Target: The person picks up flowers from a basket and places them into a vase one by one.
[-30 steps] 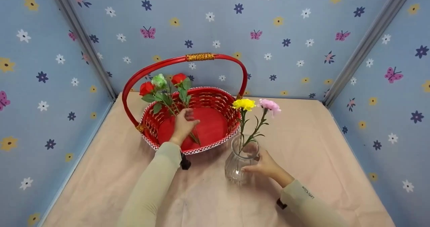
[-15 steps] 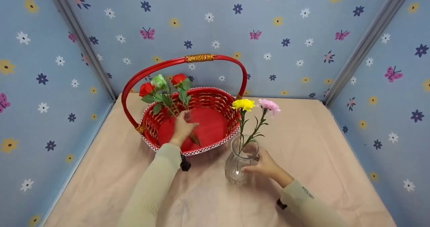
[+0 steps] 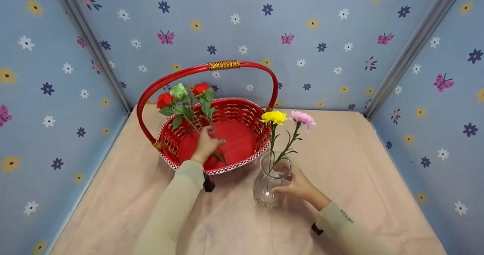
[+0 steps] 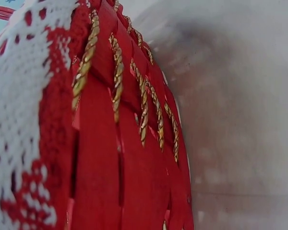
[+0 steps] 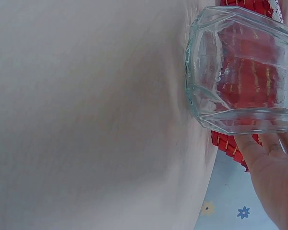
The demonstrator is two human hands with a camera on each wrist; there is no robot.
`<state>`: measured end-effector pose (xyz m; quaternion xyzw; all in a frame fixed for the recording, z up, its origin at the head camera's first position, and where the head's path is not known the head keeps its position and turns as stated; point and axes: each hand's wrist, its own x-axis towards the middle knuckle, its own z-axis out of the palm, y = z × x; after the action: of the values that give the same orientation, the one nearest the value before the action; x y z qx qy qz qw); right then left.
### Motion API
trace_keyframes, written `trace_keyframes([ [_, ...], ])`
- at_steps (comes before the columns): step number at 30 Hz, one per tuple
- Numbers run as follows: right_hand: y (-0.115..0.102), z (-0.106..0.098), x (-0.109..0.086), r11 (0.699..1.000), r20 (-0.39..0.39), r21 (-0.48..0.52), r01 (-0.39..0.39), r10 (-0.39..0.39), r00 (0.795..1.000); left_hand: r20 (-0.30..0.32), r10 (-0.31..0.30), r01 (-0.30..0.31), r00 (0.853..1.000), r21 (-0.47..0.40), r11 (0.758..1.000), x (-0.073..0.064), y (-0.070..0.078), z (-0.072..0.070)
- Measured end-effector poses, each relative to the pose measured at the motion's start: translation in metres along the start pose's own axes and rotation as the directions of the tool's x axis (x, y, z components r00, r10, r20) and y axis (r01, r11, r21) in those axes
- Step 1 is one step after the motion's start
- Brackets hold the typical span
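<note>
In the head view, a red woven basket (image 3: pixel 238 138) holds two red roses (image 3: pixel 165 100) and a green-white rose (image 3: pixel 179 91), their heads leaning over its back left rim. My left hand (image 3: pixel 206 145) reaches inside among the rose stems (image 3: pixel 196 123), thumb and fingers apart; whether it touches a stem is unclear. My right hand (image 3: pixel 297 185) grips the side of a clear glass vase (image 3: pixel 266 189), thumb in front and fingers behind. A yellow carnation (image 3: pixel 274 117) and a pink carnation (image 3: pixel 303 119) stand in that vase. The left wrist view shows only the basket's outer wall (image 4: pixel 139 177) and cloth.
The basket's tall red handle (image 3: pixel 225 64) arches over the left hand's work area. A pinkish cloth (image 3: pixel 332 145) covers the table. Blue flower-patterned panels (image 3: pixel 242 28) enclose the back and both sides.
My left hand has lowered slightly among the stems, and its thumb and fingers have drawn a little closer together. The right hand, vase and flowers have stayed in place.
</note>
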<state>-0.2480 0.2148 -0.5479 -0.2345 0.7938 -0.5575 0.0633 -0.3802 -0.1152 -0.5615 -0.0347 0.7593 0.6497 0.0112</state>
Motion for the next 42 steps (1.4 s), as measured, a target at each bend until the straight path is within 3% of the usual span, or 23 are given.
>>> trace_keyframes([
  [7,-0.0004,0.0008,0.0003,1.0,-0.006,0.008,-0.001,0.001,1.0,0.015,-0.041,0.042,0.999,-0.053,0.998,-0.0018,0.0012,0.0001],
  [18,0.0004,0.0007,-0.0001,1.0,-0.005,0.023,-0.008,0.008,1.0,0.023,-0.017,0.019,1.0,-0.102,0.995,-0.0005,0.0006,0.0018],
  [25,0.0003,0.0009,-0.0013,1.0,-0.024,-0.013,0.014,-0.015,1.0,0.037,-0.045,0.05,0.998,-0.151,0.987,0.0005,-0.0013,0.0024],
  [42,-0.0021,0.0012,0.0002,1.0,-0.011,-0.005,-0.015,0.015,1.0,0.015,0.011,-0.009,1.0,-0.142,0.99,0.0008,0.0073,0.001],
])
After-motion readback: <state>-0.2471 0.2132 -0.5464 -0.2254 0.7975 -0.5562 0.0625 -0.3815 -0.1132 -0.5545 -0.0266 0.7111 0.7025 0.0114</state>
